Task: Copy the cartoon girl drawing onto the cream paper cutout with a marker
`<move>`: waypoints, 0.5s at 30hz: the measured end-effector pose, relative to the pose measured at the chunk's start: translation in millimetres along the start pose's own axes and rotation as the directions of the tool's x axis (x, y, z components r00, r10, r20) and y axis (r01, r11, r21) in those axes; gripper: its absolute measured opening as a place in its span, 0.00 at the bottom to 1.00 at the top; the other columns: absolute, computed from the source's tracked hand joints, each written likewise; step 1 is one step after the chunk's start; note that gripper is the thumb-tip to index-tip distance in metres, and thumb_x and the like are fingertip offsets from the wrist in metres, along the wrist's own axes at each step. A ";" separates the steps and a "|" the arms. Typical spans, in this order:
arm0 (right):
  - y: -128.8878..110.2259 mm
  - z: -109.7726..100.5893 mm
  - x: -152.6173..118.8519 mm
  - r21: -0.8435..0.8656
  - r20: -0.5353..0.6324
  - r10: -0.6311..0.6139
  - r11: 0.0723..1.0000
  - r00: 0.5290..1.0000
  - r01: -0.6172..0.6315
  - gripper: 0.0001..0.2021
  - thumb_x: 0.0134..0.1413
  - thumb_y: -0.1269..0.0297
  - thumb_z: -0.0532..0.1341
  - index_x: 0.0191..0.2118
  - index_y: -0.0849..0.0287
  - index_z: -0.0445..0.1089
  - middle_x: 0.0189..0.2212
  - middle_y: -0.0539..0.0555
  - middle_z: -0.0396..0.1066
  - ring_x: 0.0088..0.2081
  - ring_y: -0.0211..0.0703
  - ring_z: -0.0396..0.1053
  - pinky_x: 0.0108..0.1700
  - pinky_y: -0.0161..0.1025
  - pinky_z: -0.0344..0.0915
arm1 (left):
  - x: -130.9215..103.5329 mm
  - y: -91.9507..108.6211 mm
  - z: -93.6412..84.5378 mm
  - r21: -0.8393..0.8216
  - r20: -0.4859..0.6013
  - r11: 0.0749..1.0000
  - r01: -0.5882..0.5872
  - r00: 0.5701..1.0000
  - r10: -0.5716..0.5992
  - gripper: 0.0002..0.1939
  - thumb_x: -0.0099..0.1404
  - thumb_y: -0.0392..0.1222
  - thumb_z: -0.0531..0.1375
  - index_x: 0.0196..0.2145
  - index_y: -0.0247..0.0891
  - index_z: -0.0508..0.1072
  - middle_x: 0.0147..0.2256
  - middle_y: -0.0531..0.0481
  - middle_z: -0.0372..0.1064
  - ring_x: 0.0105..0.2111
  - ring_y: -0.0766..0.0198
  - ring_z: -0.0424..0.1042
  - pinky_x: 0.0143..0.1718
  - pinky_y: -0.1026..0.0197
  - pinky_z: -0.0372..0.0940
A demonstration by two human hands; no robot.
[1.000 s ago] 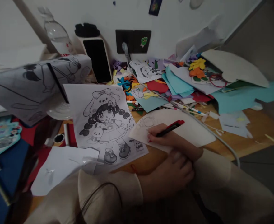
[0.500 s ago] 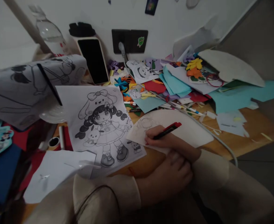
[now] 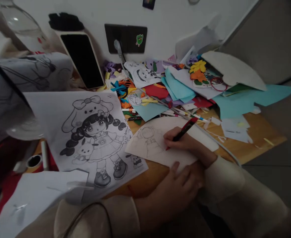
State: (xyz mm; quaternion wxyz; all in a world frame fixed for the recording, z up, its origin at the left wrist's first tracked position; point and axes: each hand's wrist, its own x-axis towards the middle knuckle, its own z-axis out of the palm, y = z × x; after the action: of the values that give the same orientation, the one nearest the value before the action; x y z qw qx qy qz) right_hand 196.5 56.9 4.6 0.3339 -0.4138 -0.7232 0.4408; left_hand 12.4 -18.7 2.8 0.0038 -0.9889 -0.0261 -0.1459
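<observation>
My right hand (image 3: 176, 140) is closed round a black pen (image 3: 183, 130) with a red end, its lower end near the paper surface. Under it lies a fan-shaped sheet of white paper (image 3: 197, 132) with a faint sketch of a figure on its left side. My left hand (image 3: 177, 185) rests on the lower edge of this sheet, fingers spread, just below my right wrist. To the left lies a printed line drawing (image 3: 90, 132) of a girl with braids and a dog-shaped hat.
Coloured paper scraps (image 3: 125, 89) and pens pile up along the wall. A grey cable (image 3: 231, 157) runs past the sheet's right edge. Behind the drawing a phone (image 3: 82, 61) leans upright. A tape roll (image 3: 33, 161) and cut white paper (image 3: 43, 188) lie at left.
My right hand has moved right across the sheet with the pen, uncovering more of the sketch. My left hand's fingers have spread. The view has shifted slightly to the right.
</observation>
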 end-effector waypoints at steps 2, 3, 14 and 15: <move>-1.7 2.5 1.4 -0.033 0.009 0.009 0.999 1.000 -0.008 0.17 0.52 0.70 0.56 0.17 0.59 0.51 0.16 0.45 0.53 0.20 0.31 0.52 0.23 0.32 0.50 | 0.0 -0.4 -0.4 0.000 0.005 1.000 -0.004 1.000 0.004 0.21 0.67 0.40 0.42 0.56 0.38 0.60 0.54 0.47 0.60 0.58 0.54 0.55 0.56 0.44 0.52; -2.5 3.4 2.0 -0.041 0.009 0.016 0.999 1.000 -0.015 0.17 0.52 0.69 0.56 0.17 0.59 0.51 0.16 0.45 0.53 0.20 0.31 0.52 0.23 0.32 0.50 | 0.1 -0.6 -0.5 0.001 0.009 1.000 -0.005 1.000 0.005 0.21 0.67 0.40 0.42 0.56 0.39 0.60 0.55 0.48 0.59 0.58 0.54 0.55 0.56 0.44 0.52; -3.0 2.3 1.2 -0.074 0.035 0.052 0.996 0.998 -0.049 0.14 0.52 0.69 0.56 0.18 0.61 0.56 0.17 0.47 0.59 0.20 0.31 0.56 0.23 0.31 0.52 | 0.7 -0.5 -1.9 -0.011 0.030 1.000 -0.009 0.999 0.009 0.22 0.67 0.41 0.42 0.57 0.38 0.57 0.55 0.47 0.59 0.58 0.53 0.54 0.56 0.44 0.51; -3.4 2.5 1.2 -0.077 0.031 0.058 0.996 0.998 -0.056 0.14 0.52 0.69 0.56 0.18 0.61 0.56 0.17 0.46 0.58 0.20 0.31 0.55 0.23 0.31 0.52 | 0.4 -0.6 -2.3 -0.013 0.030 1.000 -0.006 1.000 0.006 0.22 0.67 0.41 0.42 0.57 0.38 0.58 0.55 0.47 0.59 0.58 0.53 0.54 0.56 0.44 0.51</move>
State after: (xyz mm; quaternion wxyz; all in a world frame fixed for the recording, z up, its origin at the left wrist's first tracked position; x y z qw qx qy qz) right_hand 192.8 56.1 6.9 0.2932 -0.4392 -0.7327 0.4293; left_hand 12.2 -18.2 5.1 -0.0026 -0.9911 -0.0224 -0.1312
